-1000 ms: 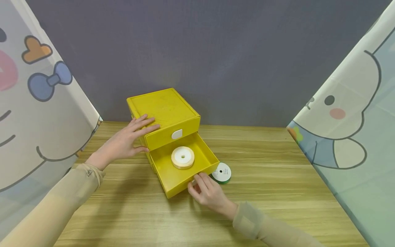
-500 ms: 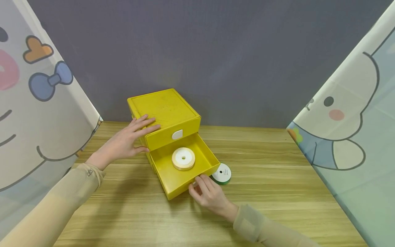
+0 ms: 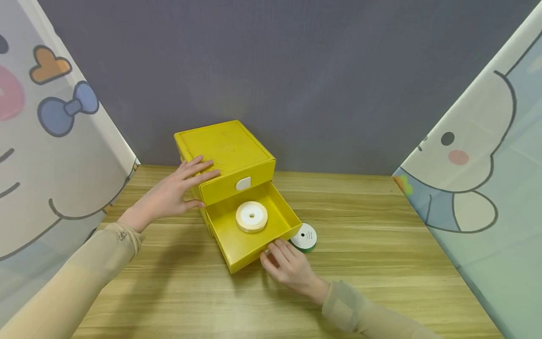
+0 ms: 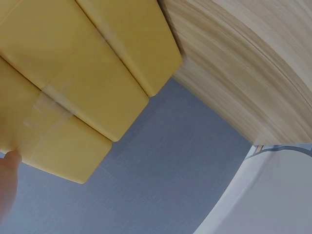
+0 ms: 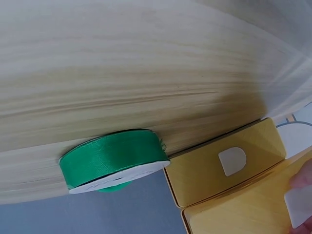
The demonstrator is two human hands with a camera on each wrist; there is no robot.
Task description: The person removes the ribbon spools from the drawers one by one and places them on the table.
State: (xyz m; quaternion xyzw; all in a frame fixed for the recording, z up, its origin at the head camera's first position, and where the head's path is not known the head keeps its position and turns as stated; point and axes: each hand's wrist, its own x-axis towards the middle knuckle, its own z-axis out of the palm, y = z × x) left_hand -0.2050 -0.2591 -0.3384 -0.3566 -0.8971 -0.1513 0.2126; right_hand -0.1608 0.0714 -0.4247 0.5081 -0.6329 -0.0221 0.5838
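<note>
A yellow drawer box (image 3: pixel 226 143) stands on the table, turned at an angle, with its middle drawer (image 3: pixel 224 247) pulled out. Flat inside that drawer lies a roll of cream ribbon (image 3: pixel 251 217) on a white spool. My left hand (image 3: pixel 169 190) rests on the box's near left corner, fingers spread over the top and thumb against the drawer edge. With my right hand (image 3: pixel 292 269) I pinch the drawer's white pull tab (image 5: pixel 298 205), mostly covered by fingers in the head view. A spool of green ribbon (image 5: pixel 114 157) lies partly behind the drawer's right front corner.
The wooden table (image 3: pixel 360 263) runs back to a grey backdrop (image 3: pixel 330 84). Printed cartoon cloths hang at the left (image 3: pixel 84 179) and right (image 3: pixel 474 212). Below the pulled-out drawer sits a shut lower drawer (image 5: pixel 207 178) with its own white tab (image 5: pixel 232 161).
</note>
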